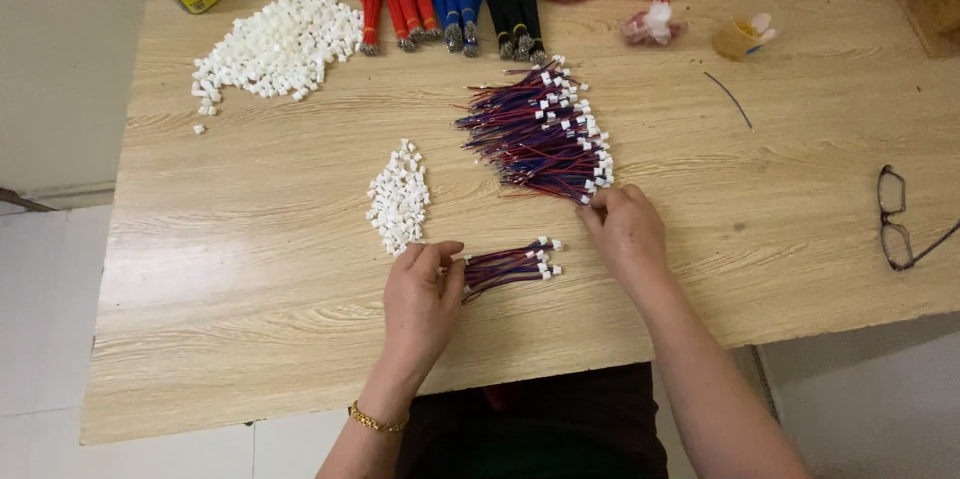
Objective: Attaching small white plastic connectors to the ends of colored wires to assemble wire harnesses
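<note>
Head view, looking down on the wooden bench. I see the left hand clenched on the bare-wire end of a small bundle of wires, which lies on the bench just in front of me with its white plugs pointing right. The right hand rests at the near edge of the large fan of wires in the middle of the bench, fingertips pinching at a plug end; whether a wire is actually gripped I cannot tell.

Risks, in my judgement: the small bundle is held at one end only, so a slack grip could let the wires splay and slip out of line. A pull on one wire from the fan could drag its neighbours, since the strands overlap closely. The small heap of white plugs sits just beside the left hand, and a sweep of the wrist could scatter it.

Appearance: the wires are thin, red, blue and dark strands, each group ending in a small white plastic plug. The bundle holds few; the fan holds many, with plugs lined along its right edge.
</note>
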